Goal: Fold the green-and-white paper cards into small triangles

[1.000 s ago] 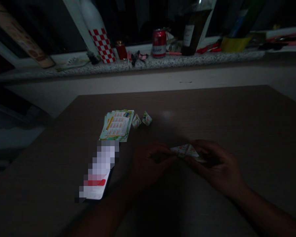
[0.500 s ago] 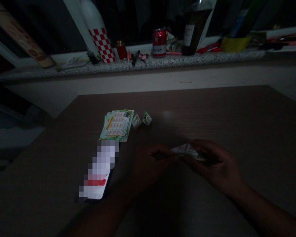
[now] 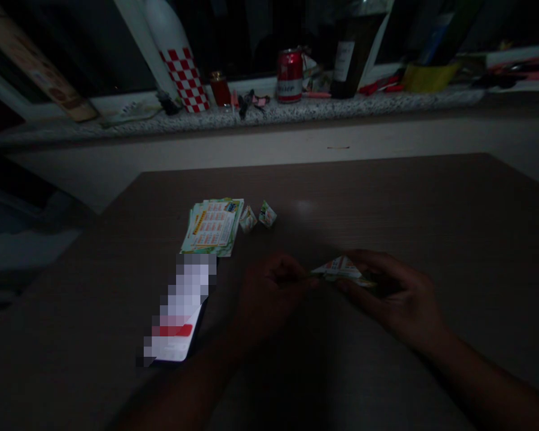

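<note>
In dim light, my left hand and my right hand both pinch a small folded piece of printed paper just above the brown table. The left fingers grip its left tip; the right fingers curl round its right side. A stack of printed calendar cards lies farther back on the left, with two small folded paper pieces beside it.
A phone with a lit screen lies left of my left arm. On the granite windowsill behind the table stand a red-and-white checked bottle, a red can, a dark wine bottle and other clutter.
Both hands with the folded paper have shifted slightly away from me, and the fingers have adjusted their grip. Nothing else on the table has moved.
</note>
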`<act>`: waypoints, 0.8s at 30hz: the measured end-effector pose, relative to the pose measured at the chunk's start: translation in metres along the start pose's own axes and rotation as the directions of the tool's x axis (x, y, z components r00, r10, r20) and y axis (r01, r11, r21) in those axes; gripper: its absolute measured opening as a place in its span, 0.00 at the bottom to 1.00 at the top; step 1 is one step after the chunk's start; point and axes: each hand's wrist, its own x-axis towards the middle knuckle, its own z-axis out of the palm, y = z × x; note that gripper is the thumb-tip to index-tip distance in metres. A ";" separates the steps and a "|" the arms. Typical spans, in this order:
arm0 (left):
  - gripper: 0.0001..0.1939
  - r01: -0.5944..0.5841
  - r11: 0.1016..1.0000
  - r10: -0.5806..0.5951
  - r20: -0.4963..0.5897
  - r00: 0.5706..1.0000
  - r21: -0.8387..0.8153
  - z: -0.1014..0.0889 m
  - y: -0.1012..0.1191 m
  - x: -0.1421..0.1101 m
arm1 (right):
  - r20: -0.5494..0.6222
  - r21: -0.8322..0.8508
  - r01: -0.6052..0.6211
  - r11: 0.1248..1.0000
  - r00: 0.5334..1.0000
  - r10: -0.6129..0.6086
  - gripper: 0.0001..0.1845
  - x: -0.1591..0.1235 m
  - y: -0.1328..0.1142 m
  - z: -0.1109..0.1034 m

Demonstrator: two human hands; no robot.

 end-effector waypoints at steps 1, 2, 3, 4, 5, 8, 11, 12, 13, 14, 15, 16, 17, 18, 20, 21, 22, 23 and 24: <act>0.11 0.007 1.000 -0.007 0.005 1.000 -0.012 0.000 0.000 0.000 | -0.003 0.002 -0.008 1.000 1.000 0.008 0.20 0.000 0.000 0.000; 0.11 0.014 1.000 -0.013 0.014 1.000 -0.024 -0.001 0.001 0.000 | -0.005 0.005 -0.011 1.000 1.000 0.011 0.20 0.000 -0.001 -0.001; 0.12 0.020 0.999 -0.019 0.023 1.000 -0.035 -0.001 0.001 0.001 | -0.007 0.008 -0.009 1.000 1.000 0.009 0.19 0.000 -0.001 -0.001; 0.12 0.026 0.999 -0.024 0.035 0.999 -0.047 -0.002 0.002 0.001 | -0.006 0.005 -0.006 1.000 1.000 0.006 0.19 0.000 -0.001 -0.001; 0.12 0.033 0.997 -0.030 0.047 0.998 -0.064 -0.002 0.003 0.001 | -0.007 -0.001 -0.006 1.000 1.000 0.006 0.19 0.000 -0.001 -0.001; 0.11 0.053 0.993 -0.043 0.088 0.995 -0.106 -0.004 0.003 0.002 | -0.016 -0.001 -0.012 1.000 1.000 0.012 0.19 0.000 -0.001 -0.002; 0.10 0.067 0.991 -0.052 0.132 0.990 -0.115 -0.006 0.004 0.003 | -0.010 0.012 -0.025 1.000 1.000 0.025 0.18 0.001 -0.001 -0.003; 0.10 0.071 0.991 -0.054 0.144 0.988 -0.116 -0.007 0.004 0.004 | -0.007 0.016 -0.027 1.000 1.000 0.027 0.18 0.002 0.000 -0.003; 0.09 0.071 0.990 -0.053 0.151 0.987 -0.119 -0.007 0.005 0.004 | 0.000 0.020 -0.032 0.999 0.999 0.032 0.18 0.002 0.000 -0.003; 0.09 0.069 0.990 -0.050 0.153 0.987 -0.120 -0.008 0.006 0.004 | 0.004 0.026 -0.035 0.999 0.999 0.035 0.19 0.003 0.000 -0.003; 0.09 0.064 0.991 -0.046 0.150 0.988 -0.116 -0.008 0.007 0.003 | 0.011 0.033 -0.040 0.999 0.999 0.040 0.19 0.003 0.000 -0.003; 0.10 0.061 0.992 -0.046 0.142 0.989 -0.108 -0.007 0.008 0.003 | 0.017 0.039 -0.046 0.998 0.999 0.046 0.19 0.004 -0.001 -0.003; 0.11 0.063 0.993 -0.049 0.133 0.990 -0.098 -0.006 0.009 0.002 | 0.021 0.044 -0.050 0.998 0.999 0.049 0.19 0.004 -0.001 -0.003; 0.12 0.065 0.994 -0.054 0.121 0.991 -0.088 -0.005 0.009 0.002 | 0.026 0.050 -0.052 0.997 0.998 0.051 0.19 0.004 -0.002 -0.003; 0.16 0.065 0.996 -0.057 0.104 0.993 -0.066 -0.002 0.008 0.000 | 0.036 0.071 -0.051 0.996 0.998 0.049 0.19 0.003 -0.004 -0.002; 0.18 0.057 0.997 -0.051 0.100 0.994 -0.056 -0.001 0.007 0.000 | 0.048 0.084 -0.050 0.995 0.998 0.046 0.19 0.003 -0.005 -0.001; 0.18 0.048 0.998 -0.043 0.102 0.994 -0.046 0.001 0.005 -0.001 | 0.061 0.097 -0.048 0.994 0.997 0.043 0.18 0.003 -0.006 0.001; 0.17 0.041 0.998 -0.036 0.110 0.993 -0.041 0.003 0.004 -0.001 | 0.077 0.110 -0.048 0.993 0.996 0.039 0.18 0.003 -0.006 0.002; 0.16 0.034 0.999 -0.030 0.117 0.993 -0.039 0.005 0.002 -0.001 | 0.093 0.119 -0.048 0.992 0.995 0.037 0.18 0.003 -0.007 0.004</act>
